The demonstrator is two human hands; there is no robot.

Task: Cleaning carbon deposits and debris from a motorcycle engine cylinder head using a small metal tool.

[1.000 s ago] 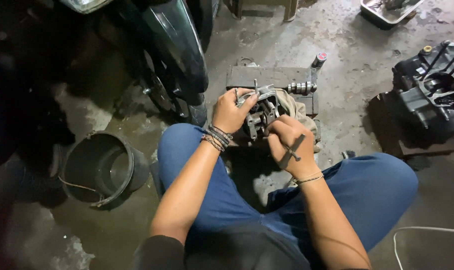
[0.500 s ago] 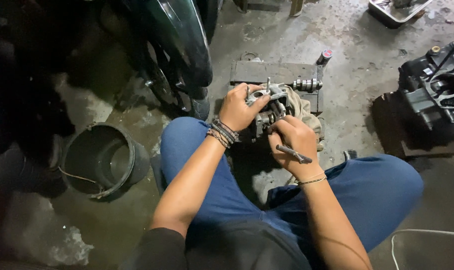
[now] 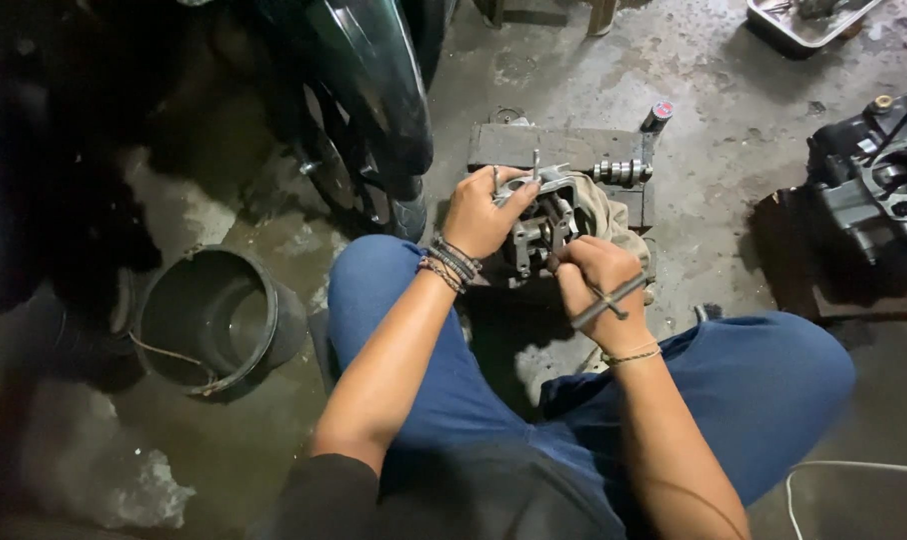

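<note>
A grey metal engine part [image 3: 549,222] rests on a rag between my knees, in front of a wooden block [image 3: 559,150]. My left hand [image 3: 484,215] grips the part's left side, with bracelets on its wrist. My right hand [image 3: 599,285] is closed around a T-handle wrench [image 3: 609,300], its shaft pointing into the part. Both hands touch the part. My legs in blue trousers frame it on either side.
A motorcycle's front wheel and dark fender [image 3: 374,110] stand at the upper left. A black bucket [image 3: 214,320] lies on the wet concrete at left. A toothed shaft [image 3: 622,172] sits on the block. A dark engine case [image 3: 874,190] is at right, a tray [image 3: 804,20] at top right.
My right hand has turned the T-handle wrench, its crossbar now slanted across my knuckles. My left hand keeps its hold on the part. The view has shifted slightly.
</note>
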